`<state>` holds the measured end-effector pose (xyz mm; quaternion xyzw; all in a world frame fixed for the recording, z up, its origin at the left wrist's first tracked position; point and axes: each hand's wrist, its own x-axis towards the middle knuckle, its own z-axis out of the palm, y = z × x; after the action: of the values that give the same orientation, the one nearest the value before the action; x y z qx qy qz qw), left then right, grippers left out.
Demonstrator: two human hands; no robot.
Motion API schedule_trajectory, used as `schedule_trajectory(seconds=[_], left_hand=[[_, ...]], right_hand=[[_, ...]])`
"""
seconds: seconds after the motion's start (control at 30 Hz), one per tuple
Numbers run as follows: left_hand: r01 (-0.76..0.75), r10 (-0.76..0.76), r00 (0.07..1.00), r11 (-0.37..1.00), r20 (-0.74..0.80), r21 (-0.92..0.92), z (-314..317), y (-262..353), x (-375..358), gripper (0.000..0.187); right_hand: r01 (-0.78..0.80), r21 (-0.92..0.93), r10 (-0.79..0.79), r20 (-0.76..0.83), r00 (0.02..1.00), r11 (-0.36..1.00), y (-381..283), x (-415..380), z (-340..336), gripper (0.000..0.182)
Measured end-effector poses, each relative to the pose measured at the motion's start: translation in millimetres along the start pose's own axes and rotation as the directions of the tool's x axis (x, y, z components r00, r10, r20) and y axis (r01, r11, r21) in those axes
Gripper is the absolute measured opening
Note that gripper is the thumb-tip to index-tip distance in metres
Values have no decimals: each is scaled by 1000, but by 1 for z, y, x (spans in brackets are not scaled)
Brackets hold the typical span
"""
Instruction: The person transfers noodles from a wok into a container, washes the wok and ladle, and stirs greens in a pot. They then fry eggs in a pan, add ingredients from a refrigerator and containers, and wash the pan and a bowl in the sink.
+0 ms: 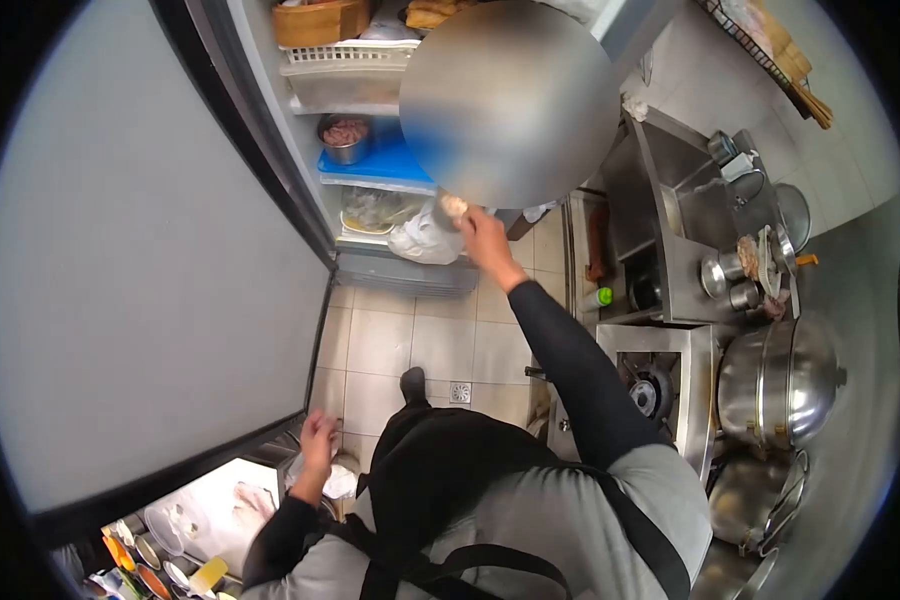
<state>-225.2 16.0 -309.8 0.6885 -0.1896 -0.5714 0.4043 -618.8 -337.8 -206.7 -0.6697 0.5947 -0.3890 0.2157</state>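
Note:
My right hand (485, 240) is stretched out at the front of an open refrigerator, its fingers closed round a small pale lump (454, 206). A white plastic bag (428, 238) lies just left of that hand, on the lowest shelf in view. My left hand (318, 440) is low at my side, near the bottom edge of the grey refrigerator door (150, 270); its fingers are bent and too small to read clearly. A metal bowl of pinkish meat (345, 138) stands on the blue shelf liner (385, 160) above the bag. A blurred disc hides part of the shelves.
On the right are a steel sink (705, 205), a gas burner (648, 390) and a large lidded steel pot (778, 385). A green-capped bottle (598, 298) stands by the sink unit. At the lower left, a white board (225, 515) lies beside several containers. A drain (460, 392) is set in the tiled floor.

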Motion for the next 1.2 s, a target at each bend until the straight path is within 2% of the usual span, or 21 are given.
schedule_trajectory(seconds=[0.13,0.2,0.27,0.3,0.37,0.4,0.47,0.5,0.53,0.57,0.6,0.63,0.67,0.7,0.73,0.8,0.9,1.0,1.03,1.07,1.2], left_hand=[[-100,52,925,989,-377,-107,-47,-18,-58,50],[-168,73,893,969,-445,-179,-54,-4,-86,57],[-140,38,836,979,-548,-146,-64,4,-98,62],[-125,74,787,991,-613,-41,-60,23,-103,66],[-171,177,756,983,-631,71,-63,62,-105,76],[-208,220,758,974,-614,93,-72,72,-95,80],[-190,199,830,979,-522,71,-110,74,-64,55],[-168,295,809,945,-508,281,-104,80,-65,42],[-8,178,862,941,-475,338,-125,79,-59,68],[23,162,905,904,-392,428,-144,74,-58,55],[-37,177,958,858,-227,512,-167,63,-64,43],[-125,187,981,809,-49,574,-187,52,-68,31],[-201,178,979,767,99,610,-205,45,-72,21],[-416,299,910,667,289,618,-234,25,-61,22],[-612,384,790,539,477,580,-241,17,-45,23],[-389,146,913,594,381,704,-209,32,-40,25],[-319,-44,902,603,430,731,-124,67,-10,28],[-424,-159,764,607,626,672,-3,108,23,33],[-456,-195,703,614,684,644,37,118,29,35],[-483,-223,645,622,731,616,75,125,33,36],[-607,-211,455,637,865,475,194,146,42,43]], right_hand=[[-88,-166,69,-116,991,982,41,76,32,22],[-144,-215,115,-142,983,966,51,97,42,22],[-127,-196,81,-227,970,972,60,114,47,27],[-197,-218,150,-214,965,956,62,122,51,40],[-26,-78,6,-241,970,997,65,115,63,42],[-245,-76,241,-64,969,967,47,101,59,41],[-152,-206,180,122,976,967,53,61,74,44],[-223,47,220,54,974,974,44,20,74,44],[-162,65,157,70,985,985,33,-21,66,47],[-169,97,154,147,977,981,39,-63,66,52],[-166,164,127,227,966,972,51,-105,66,50],[-14,140,-6,145,989,990,62,-149,65,45],[-312,48,266,413,871,949,56,-185,45,46],[-227,69,180,409,895,972,80,-226,48,48],[-279,117,190,484,854,953,83,-256,28,45],[-419,93,330,473,817,903,97,-310,9,34],[-533,26,462,465,755,845,106,-348,-26,36],[-443,79,403,296,866,893,120,-363,-45,37],[-479,100,433,298,850,872,115,-360,-62,37],[-409,174,373,208,904,896,115,-361,-72,37],[-467,146,446,154,882,872,96,-358,-133,41]])
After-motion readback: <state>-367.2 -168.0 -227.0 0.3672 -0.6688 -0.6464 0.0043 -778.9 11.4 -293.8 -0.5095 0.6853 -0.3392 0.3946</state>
